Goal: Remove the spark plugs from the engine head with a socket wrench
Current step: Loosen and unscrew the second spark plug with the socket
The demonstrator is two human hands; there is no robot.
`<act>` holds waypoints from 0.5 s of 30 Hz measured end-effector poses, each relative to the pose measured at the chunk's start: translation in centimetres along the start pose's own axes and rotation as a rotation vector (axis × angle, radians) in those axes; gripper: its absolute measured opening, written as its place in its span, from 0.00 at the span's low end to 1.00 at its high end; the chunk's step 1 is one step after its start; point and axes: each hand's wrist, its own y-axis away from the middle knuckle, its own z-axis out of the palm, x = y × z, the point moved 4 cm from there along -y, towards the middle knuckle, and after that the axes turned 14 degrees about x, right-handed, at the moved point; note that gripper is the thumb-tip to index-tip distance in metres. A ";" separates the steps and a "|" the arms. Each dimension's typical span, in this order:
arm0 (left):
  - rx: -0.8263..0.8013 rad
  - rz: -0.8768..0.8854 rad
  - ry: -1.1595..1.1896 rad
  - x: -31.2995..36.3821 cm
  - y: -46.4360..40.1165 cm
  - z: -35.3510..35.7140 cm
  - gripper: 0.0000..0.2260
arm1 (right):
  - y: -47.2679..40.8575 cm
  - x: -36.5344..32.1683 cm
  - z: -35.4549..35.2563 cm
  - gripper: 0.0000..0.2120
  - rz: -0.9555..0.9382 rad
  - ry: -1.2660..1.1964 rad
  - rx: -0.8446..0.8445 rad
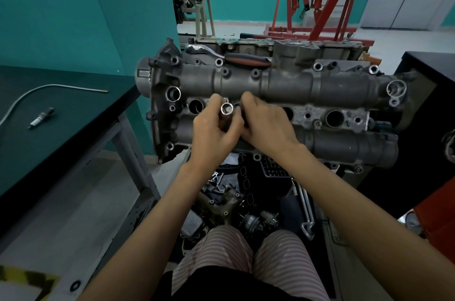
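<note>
1. No brand, label or readable writing shows on any part in view.
2. The grey cast-metal engine head [283,83] lies with its long axis running left to right, and its row of round plug wells faces up towards the camera.
3. The left hand [214,128] curls its fingers around a silver tubular socket [226,109] held over the head between the first and second wells from the left; the socket's open end points up and towards the viewer, and its long axis slants down into the hand.
4. The right hand [266,123] lies just right of the left, touching it, with its fingers curled over the head by the second well; whether they grip anything I cannot tell.
5. A chrome ratchet wrench with a black-and-red grip [229,55] rests on the far side of the head, its long axis left to right and its head at the left.
6. A loose spark plug with a white insulator [40,118] lies on the dark green bench [61,143] at the left, well apart from the head, pointing near-left to far-right.
7. A thin bent metal rod [49,90] lies on the bench beyond the plug.
</note>
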 end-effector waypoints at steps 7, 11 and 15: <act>0.008 0.023 -0.054 0.0 -0.2 0.1 0.17 | 0.1 0.3 0.2 0.13 -0.002 0.065 -0.031; -0.012 -0.002 -0.004 0.2 -0.1 -0.1 0.10 | 0.0 0.1 0.0 0.13 -0.002 0.006 -0.003; 0.004 -0.003 -0.022 0.0 -0.3 0.1 0.16 | 0.0 0.2 -0.1 0.17 0.027 0.030 0.003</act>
